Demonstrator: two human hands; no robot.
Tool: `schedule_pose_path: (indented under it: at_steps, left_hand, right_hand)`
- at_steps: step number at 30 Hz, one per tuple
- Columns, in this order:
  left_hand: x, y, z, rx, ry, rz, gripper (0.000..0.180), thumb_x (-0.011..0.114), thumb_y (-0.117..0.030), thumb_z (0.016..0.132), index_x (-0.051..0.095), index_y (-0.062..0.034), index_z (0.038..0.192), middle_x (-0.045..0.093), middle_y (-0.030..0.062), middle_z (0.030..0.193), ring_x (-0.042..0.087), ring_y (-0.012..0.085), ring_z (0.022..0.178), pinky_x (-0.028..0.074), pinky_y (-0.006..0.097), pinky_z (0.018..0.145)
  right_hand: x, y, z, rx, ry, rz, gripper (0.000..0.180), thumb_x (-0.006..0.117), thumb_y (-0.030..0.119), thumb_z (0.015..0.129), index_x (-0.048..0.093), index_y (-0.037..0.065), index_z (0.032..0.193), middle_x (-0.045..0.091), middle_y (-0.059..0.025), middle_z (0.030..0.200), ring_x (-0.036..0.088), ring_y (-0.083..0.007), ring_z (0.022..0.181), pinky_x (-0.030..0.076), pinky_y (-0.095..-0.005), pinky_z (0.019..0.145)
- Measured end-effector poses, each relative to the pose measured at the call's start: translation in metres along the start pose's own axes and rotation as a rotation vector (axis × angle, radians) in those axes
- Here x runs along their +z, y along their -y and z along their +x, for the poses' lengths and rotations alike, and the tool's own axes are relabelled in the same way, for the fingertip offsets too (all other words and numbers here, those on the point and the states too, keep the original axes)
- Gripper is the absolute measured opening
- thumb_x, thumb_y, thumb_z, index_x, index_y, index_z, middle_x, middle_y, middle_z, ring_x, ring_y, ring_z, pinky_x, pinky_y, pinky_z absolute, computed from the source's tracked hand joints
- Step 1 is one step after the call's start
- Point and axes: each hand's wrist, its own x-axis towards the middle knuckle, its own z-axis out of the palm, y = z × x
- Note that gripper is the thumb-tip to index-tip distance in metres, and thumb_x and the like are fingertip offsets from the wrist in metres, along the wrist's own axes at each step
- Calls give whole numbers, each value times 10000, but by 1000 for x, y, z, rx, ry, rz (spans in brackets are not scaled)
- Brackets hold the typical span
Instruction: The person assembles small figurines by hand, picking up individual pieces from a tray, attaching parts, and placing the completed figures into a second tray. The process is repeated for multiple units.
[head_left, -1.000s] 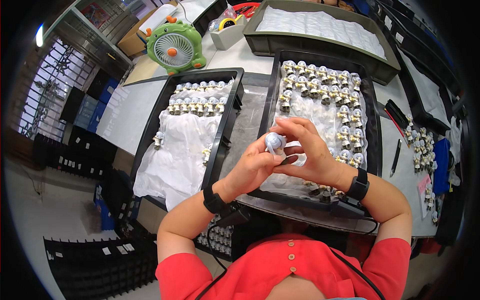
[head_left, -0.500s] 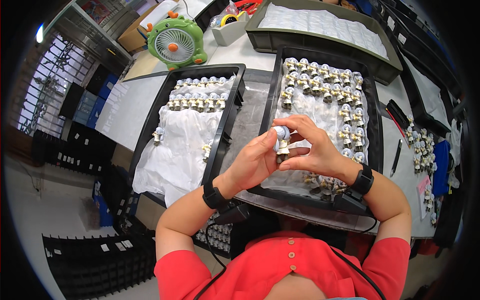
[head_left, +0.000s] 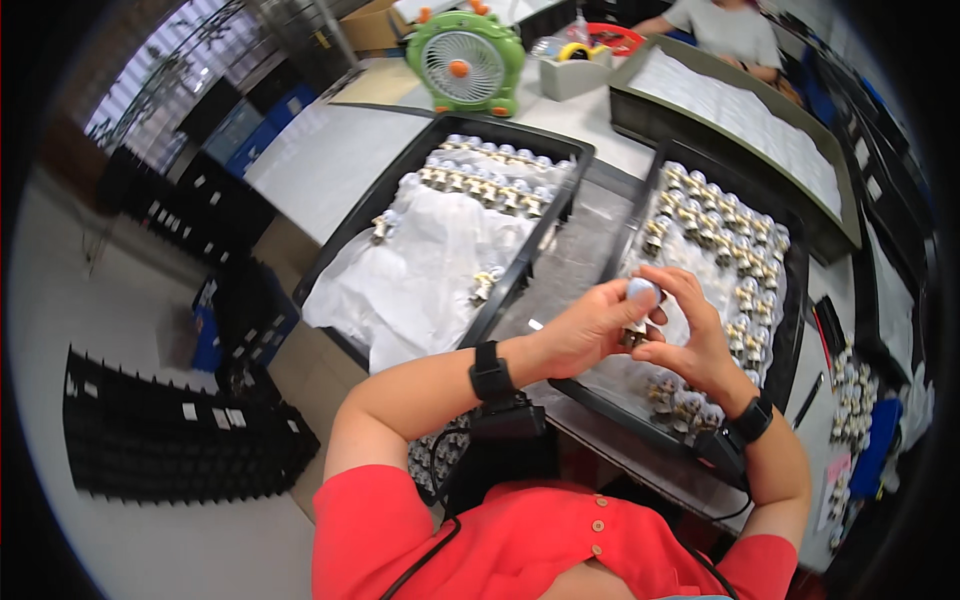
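A small figurine (head_left: 643, 295) with a pale blue-grey head is held between my two hands, above the near left part of the right black tray (head_left: 625, 240). My left hand (head_left: 582, 332) grips it from the left, thumb by its head. My right hand (head_left: 703, 345) curls round it from the other side, fingertips at the head and thumb near the feet. The fingers partly hide its body. Rows of similar figurines (head_left: 715, 215) lie on white sheeting in that tray. In the left black tray (head_left: 520, 290), two rows lie at the back, with single figurines further forward.
A green animal-shaped fan (head_left: 466, 62) and a tape dispenser (head_left: 575, 72) stand behind the trays. Further right is an olive tray (head_left: 735, 130) lined with white sheeting. More figurines (head_left: 853, 400) lie at the right. Another person (head_left: 725, 35) sits at the far side.
The view has swung, so the trays and my hands appear further right and another person shows at the far side. The figurine stays in both hands, its head now tilted differently.
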Motion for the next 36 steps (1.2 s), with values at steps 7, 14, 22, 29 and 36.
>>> schedule_pose_path:
  at_steps: [7, 14, 22, 29, 36]
  left_hand:
    - [10, -16, -11, -8, -139, 86, 390, 601, -367, 890, 494, -121, 1174, 540, -22, 937, 572, 79, 803, 470, 263, 736]
    - [-1, -85, -49, 95, -264, 300, 359, 622, -316, 885, 506, -128, 1169, 566, -21, 863, 606, 90, 751, 480, 248, 702]
    - [-121, -108, -92, -100, -715, 617, 340, 646, -152, 815, 532, -9, 1101, 584, 30, 821, 574, 90, 677, 471, 226, 609]
    - [-157, -79, -77, -196, -689, 1301, 384, 653, -144, 777, 571, -13, 1128, 612, 55, 842, 572, 139, 764, 472, 288, 674]
    - [-158, -85, -83, -210, -595, 1452, 418, 657, -134, 740, 581, -32, 1138, 601, 70, 896, 584, 162, 788, 481, 292, 702]
  right_hand:
    - [-2, -8, 1, 147, -59, 281, 620, 665, 208, 760, 452, 64, 1324, 566, -70, 1188, 508, -165, 1095, 381, -320, 896]
    - [-8, -13, -2, 230, -125, 309, 501, 637, 197, 832, 488, 39, 1283, 586, -73, 1067, 532, -140, 997, 404, -280, 863]
    - [-2, -12, 1, 223, -72, 252, 360, 621, 81, 833, 568, 13, 1182, 621, -38, 897, 551, -87, 796, 439, -237, 764]
    - [-3, -23, -2, 249, -77, 177, 299, 631, 82, 829, 610, 13, 1119, 626, -25, 824, 568, -76, 744, 454, -229, 719]
    - [-3, -17, 0, 256, -58, 76, 258, 645, 87, 816, 639, 21, 1065, 638, -26, 774, 581, -79, 707, 468, -228, 683]
